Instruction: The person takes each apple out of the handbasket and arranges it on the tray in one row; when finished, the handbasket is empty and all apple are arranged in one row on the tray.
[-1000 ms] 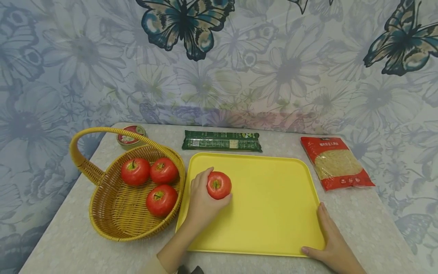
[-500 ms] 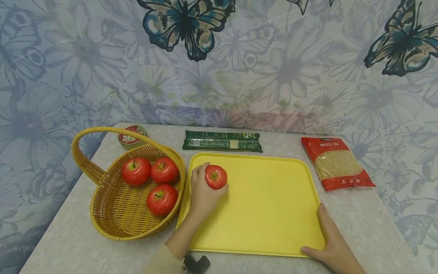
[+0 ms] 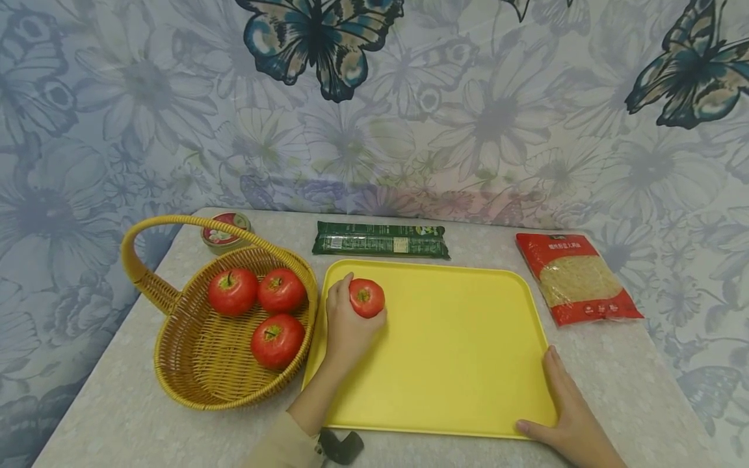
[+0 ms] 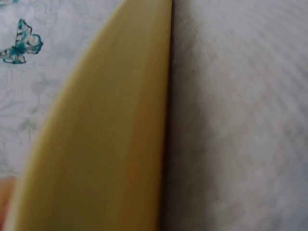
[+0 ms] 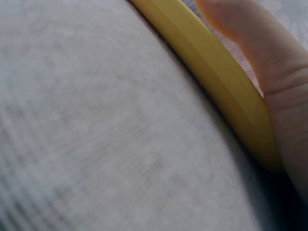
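An apple [image 3: 367, 298], red with a greenish stem hollow, is gripped in my left hand [image 3: 350, 328] at the left part of the yellow tray [image 3: 456, 351]. Thumb and fingers lie round its sides; whether its underside touches the tray cannot be seen. My right hand [image 3: 564, 409] rests at the tray's front right corner, fingers along the right edge and thumb at the front edge. In the right wrist view the thumb [image 5: 260, 43] lies beside the tray's rim [image 5: 211, 67]. Mostly the tray's blurred edge [image 4: 106, 125] fills the left wrist view.
A wicker basket [image 3: 199, 390] with a tall handle holds three red apples [image 3: 277, 341], left of the tray. Behind stand a round tin [image 3: 222, 240] and a flat green packet [image 3: 380, 240]. A red bag [image 3: 576, 276] with pale contents lies at the right.
My left hand has moved a little back and to the left, still holding the apple. The right hand and the tray stay where they were.
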A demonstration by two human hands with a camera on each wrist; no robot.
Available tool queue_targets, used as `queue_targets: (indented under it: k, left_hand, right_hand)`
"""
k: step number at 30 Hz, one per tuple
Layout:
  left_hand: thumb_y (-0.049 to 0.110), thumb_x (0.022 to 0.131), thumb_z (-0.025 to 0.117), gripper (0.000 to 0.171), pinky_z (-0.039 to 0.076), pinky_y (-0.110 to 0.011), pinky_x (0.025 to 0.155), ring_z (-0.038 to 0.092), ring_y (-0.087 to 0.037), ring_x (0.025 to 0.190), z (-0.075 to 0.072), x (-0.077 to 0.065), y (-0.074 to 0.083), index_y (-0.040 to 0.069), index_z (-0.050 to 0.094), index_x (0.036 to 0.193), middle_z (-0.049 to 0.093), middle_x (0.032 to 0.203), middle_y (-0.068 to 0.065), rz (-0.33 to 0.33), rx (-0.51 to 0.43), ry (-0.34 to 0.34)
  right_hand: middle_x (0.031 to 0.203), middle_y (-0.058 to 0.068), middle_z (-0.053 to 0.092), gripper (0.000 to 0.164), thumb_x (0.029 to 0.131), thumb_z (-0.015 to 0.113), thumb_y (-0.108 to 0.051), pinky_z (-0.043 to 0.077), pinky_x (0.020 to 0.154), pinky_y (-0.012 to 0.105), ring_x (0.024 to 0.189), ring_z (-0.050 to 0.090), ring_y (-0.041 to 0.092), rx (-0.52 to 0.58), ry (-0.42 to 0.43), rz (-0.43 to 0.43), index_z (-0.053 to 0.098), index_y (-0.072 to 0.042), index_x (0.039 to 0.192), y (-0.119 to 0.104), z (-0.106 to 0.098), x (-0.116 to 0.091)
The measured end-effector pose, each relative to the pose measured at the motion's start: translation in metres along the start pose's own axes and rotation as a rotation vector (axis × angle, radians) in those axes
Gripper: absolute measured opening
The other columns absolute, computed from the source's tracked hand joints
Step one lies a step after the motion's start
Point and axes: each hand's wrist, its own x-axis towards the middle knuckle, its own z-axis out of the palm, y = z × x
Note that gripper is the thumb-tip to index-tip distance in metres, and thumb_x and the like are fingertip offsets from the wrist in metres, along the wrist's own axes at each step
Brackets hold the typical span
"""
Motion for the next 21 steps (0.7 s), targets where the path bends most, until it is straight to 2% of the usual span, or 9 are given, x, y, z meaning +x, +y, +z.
queue_targets:
  k: [5, 7, 10, 12, 14, 18, 21]
  left_hand:
    - [0.019, 0.072, 0.084, 0.085, 0.05, -0.053, 0.098, 0.05, -0.031, 0.123, 0.0017, 0.0012, -0.0022, 0.013, 0.043, 0.146, 0.042, 0.142, -0.013, -0.012, 0.023, 0.01]
    - [0.019, 0.072, 0.084, 0.085, 0.05, -0.053, 0.098, 0.051, -0.032, 0.122, 0.0021, 0.0017, -0.0026, 0.013, 0.043, 0.146, 0.043, 0.141, -0.013, -0.013, 0.028, 0.014]
    - [0.02, 0.072, 0.084, 0.085, 0.051, -0.053, 0.098, 0.051, -0.031, 0.122, 0.0026, 0.0025, -0.0032, 0.014, 0.043, 0.146, 0.043, 0.14, -0.012, -0.011, 0.038, 0.013]
    - [0.02, 0.072, 0.084, 0.086, 0.051, -0.053, 0.097, 0.051, -0.031, 0.122, 0.0029, 0.0032, -0.0035, 0.014, 0.042, 0.147, 0.043, 0.141, -0.012, -0.011, 0.045, 0.012]
    - [0.02, 0.073, 0.084, 0.086, 0.051, -0.052, 0.098, 0.05, -0.031, 0.123, 0.0031, 0.0037, -0.0038, 0.014, 0.041, 0.147, 0.042, 0.142, -0.012, -0.016, 0.053, 0.01]
    - [0.02, 0.073, 0.083, 0.086, 0.051, -0.053, 0.098, 0.05, -0.033, 0.123, 0.0033, 0.0046, -0.0039, 0.012, 0.04, 0.146, 0.039, 0.142, -0.013, -0.015, 0.057, 0.016]
    - [0.02, 0.073, 0.082, 0.085, 0.051, -0.053, 0.096, 0.05, -0.033, 0.122, 0.0035, 0.0053, -0.0042, 0.012, 0.04, 0.146, 0.039, 0.142, -0.013, -0.005, 0.07, 0.027]
  right_hand:
    - [0.167, 0.011, -0.011, 0.123, 0.079, 0.082, -0.041, -0.013, 0.104, 0.003, 0.152, -0.002, 0.045, 0.011, -0.005, 0.003, -0.008, -0.015, 0.159, -0.0017, -0.0014, 0.0002]
    - [0.167, 0.011, -0.011, 0.123, 0.08, 0.081, -0.041, -0.014, 0.109, 0.009, 0.152, -0.002, 0.046, 0.022, -0.013, 0.01, -0.008, -0.015, 0.159, -0.0023, -0.0017, 0.0001]
    - [0.167, 0.011, -0.012, 0.123, 0.08, 0.081, -0.042, -0.012, 0.122, 0.032, 0.152, -0.002, 0.047, 0.041, -0.02, 0.025, -0.009, -0.016, 0.159, -0.0028, -0.0024, 0.0]
    - [0.167, 0.01, -0.013, 0.122, 0.08, 0.081, -0.042, -0.01, 0.122, 0.05, 0.152, -0.003, 0.047, 0.054, -0.024, 0.035, -0.009, -0.017, 0.159, -0.0026, -0.0028, 0.0003]
    - [0.167, 0.01, -0.013, 0.122, 0.08, 0.081, -0.042, -0.007, 0.121, 0.059, 0.152, -0.003, 0.047, 0.055, -0.025, 0.039, -0.009, -0.017, 0.159, -0.002, -0.0028, 0.0006]
    - [0.167, 0.01, -0.012, 0.123, 0.08, 0.081, -0.043, -0.008, 0.122, 0.056, 0.152, -0.003, 0.046, 0.051, -0.031, 0.044, -0.008, -0.017, 0.159, -0.0014, -0.0017, 0.0007]
    - [0.167, 0.011, -0.012, 0.123, 0.079, 0.081, -0.042, -0.006, 0.12, 0.061, 0.152, -0.003, 0.046, 0.053, -0.036, 0.04, -0.008, -0.017, 0.16, -0.0032, -0.002, 0.0007]
